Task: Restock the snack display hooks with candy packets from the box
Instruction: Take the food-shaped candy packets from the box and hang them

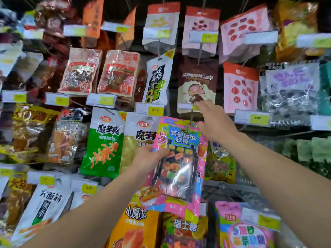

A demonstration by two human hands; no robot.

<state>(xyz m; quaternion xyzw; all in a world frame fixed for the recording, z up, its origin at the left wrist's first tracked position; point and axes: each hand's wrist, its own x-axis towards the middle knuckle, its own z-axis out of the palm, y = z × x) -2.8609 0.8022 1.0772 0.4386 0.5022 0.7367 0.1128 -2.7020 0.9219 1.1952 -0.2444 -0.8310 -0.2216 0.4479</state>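
A pink candy packet (pixel 180 158) with a blue label and a clear window hangs upright in front of the display wall. My left hand (pixel 148 158) pinches its left edge, thumb across the front. My right hand (pixel 213 122) reaches up above the packet's top right corner, fingers stretched out to the price tag (pixel 189 106) at the end of a hook, just under a brown packet (pixel 197 83). The packet's top edge sits right below that tag. The hook itself is mostly hidden behind my right hand. No box is in view.
Rows of hanging snack packets fill the wall: a green packet (pixel 103 142) to the left, pink ones (pixel 240 86) to the right, an orange one (pixel 134 226) below. Yellow price tags (pixel 155 109) stick out from hook ends. A wire shelf (pixel 232 187) lies lower right.
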